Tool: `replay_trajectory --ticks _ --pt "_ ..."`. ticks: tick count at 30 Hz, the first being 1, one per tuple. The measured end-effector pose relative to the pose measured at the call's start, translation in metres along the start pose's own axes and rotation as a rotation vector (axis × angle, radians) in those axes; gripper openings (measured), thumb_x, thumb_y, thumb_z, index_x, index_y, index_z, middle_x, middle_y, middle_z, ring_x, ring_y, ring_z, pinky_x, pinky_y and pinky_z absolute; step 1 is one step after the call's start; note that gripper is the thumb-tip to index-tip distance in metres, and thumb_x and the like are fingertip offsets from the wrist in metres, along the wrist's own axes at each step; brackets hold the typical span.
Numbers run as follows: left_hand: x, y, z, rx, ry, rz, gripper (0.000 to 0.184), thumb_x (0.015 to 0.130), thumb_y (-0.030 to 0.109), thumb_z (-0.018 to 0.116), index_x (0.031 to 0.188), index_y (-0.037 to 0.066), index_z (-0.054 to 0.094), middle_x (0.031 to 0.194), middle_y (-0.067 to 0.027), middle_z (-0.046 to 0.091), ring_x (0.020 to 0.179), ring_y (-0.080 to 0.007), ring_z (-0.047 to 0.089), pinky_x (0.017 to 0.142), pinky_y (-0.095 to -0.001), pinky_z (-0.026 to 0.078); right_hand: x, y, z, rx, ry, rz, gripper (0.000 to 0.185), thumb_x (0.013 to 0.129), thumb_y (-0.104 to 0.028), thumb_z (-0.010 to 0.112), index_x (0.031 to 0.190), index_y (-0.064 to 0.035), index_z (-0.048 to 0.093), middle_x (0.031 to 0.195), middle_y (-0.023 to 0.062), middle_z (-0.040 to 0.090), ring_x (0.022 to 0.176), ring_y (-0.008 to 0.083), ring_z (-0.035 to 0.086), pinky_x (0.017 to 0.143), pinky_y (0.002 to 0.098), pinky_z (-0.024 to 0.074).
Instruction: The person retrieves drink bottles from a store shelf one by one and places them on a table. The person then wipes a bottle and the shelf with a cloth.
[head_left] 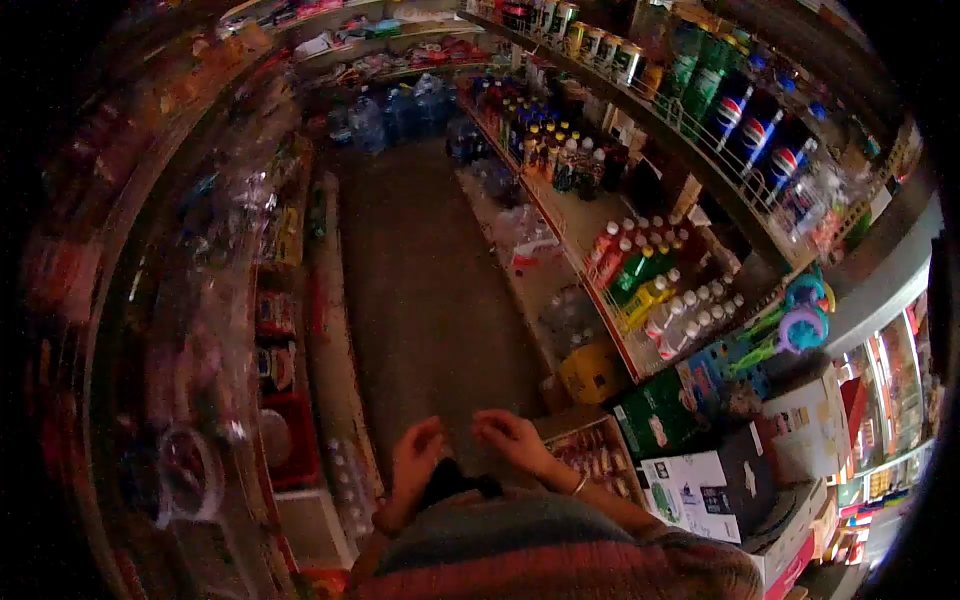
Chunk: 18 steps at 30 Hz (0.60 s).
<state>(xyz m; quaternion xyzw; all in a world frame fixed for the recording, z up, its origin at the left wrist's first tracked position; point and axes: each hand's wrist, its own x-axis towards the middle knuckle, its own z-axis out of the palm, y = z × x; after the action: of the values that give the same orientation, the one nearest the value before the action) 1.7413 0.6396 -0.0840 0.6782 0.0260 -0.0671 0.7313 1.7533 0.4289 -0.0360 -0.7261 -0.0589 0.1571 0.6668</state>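
My left hand (416, 458) is raised in front of my body with its fingers loosely extended, and nothing shows in it. Across a small gap, my right hand (512, 438) points inward with its fingers slightly bent and apart, also holding nothing I can see. A thin bangle (580, 483) circles the right wrist. Just below the hands, a black thing (455, 487) lies against my striped top (500, 550); its kind is hard to tell in the dim light. Neither hand touches the shelves.
A narrow aisle floor (415, 270) runs ahead. Blurred goods line the left shelves (230, 220). On the right are soda bottles (650, 270), large Pepsi bottles (735, 105) above, and a yellow round container (590, 374) low down. Cardboard boxes (808, 425) crowd my right side.
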Motion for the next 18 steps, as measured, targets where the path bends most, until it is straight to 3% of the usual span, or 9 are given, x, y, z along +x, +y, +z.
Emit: replay_trajectory --ticks 3,6,8,9,12,15,18 --pt "0.075 0.04 -0.013 0.007 -0.037 -0.006 0.029 0.087 0.002 0.057 0.115 0.002 0.056 0.107 -0.0075 0.061 0.098 -0.0149 0.057 0.088 -0.0289 0.045 0.065 -0.024 -0.007 -0.017 0.037 -0.005 0.029 0.094 -0.021 0.051 0.118 -0.0045 0.056 0.1 0.0087 0.067 0.092 0.0173 0.063 0.08 0.0311 0.0499" --pt "0.148 0.059 -0.015 0.164 -0.058 0.072 0.028 0.087 0.005 0.058 0.115 0.002 0.056 0.107 -0.0074 0.061 0.098 -0.0154 0.058 0.086 -0.0288 0.046 0.113 -0.026 -0.024 -0.112 0.077 -0.01 0.024 0.094 -0.012 0.05 0.114 0.0001 0.055 0.098 0.007 0.064 0.09 0.0133 0.06 0.081 0.0271 0.0487" --pt "0.181 0.074 -0.007 0.083 -0.11 0.056 0.028 0.087 0.006 0.059 0.115 0.002 0.056 0.107 -0.0074 0.062 0.099 -0.0156 0.058 0.085 -0.0291 0.046 0.138 -0.024 -0.037 -0.092 0.133 -0.014 0.024 0.093 -0.011 0.05 0.114 0.0003 0.056 0.097 0.0069 0.065 0.089 0.0139 0.061 0.079 0.0273 0.0495" --pt "0.196 0.078 -0.002 0.041 -0.13 0.052 0.029 0.087 0.007 0.059 0.115 0.002 0.056 0.107 -0.0074 0.062 0.099 -0.0157 0.058 0.085 -0.0292 0.047 0.149 -0.02 -0.045 -0.087 0.158 -0.02 0.024 0.093 -0.011 0.051 0.114 0.0005 0.056 0.097 0.0069 0.065 0.089 0.0142 0.061 0.079 0.0274 0.0498" --pt "0.264 0.058 0.008 0.335 -0.246 0.107 0.028 0.087 0.007 0.059 0.114 0.001 0.056 0.107 -0.0076 0.063 0.097 -0.0159 0.059 0.083 -0.0295 0.047 0.186 -0.005 -0.071 0.121 0.29 0.053 0.029 0.091 -0.021 0.055 0.115 -0.004 0.057 0.098 0.0092 0.067 0.088 0.0201 0.064 0.078 0.0321 0.05" --pt "0.318 0.068 0.035 0.252 -0.293 0.066 0.029 0.086 0.007 0.06 0.114 0.0 0.056 0.108 -0.0082 0.063 0.095 -0.0163 0.06 0.083 -0.0297 0.047 0.232 0.01 -0.112 -0.048 0.312 0.129 0.025 0.093 -0.011 0.05 0.115 0.0006 0.055 0.096 0.0085 0.065 0.087 0.0156 0.062 0.077 0.0287 0.0505" --pt "0.384 0.076 0.061 0.238 -0.295 0.087 0.029 0.086 0.007 0.06 0.114 0.0 0.056 0.107 -0.0086 0.063 0.096 -0.0169 0.06 0.085 -0.03 0.047 0.285 0.024 -0.155 -0.032 0.357 0.031 0.023 0.093 -0.012 0.05 0.112 0.0008 0.055 0.095 0.0088 0.064 0.084 0.0151 0.062 0.075 0.0284 0.0505"
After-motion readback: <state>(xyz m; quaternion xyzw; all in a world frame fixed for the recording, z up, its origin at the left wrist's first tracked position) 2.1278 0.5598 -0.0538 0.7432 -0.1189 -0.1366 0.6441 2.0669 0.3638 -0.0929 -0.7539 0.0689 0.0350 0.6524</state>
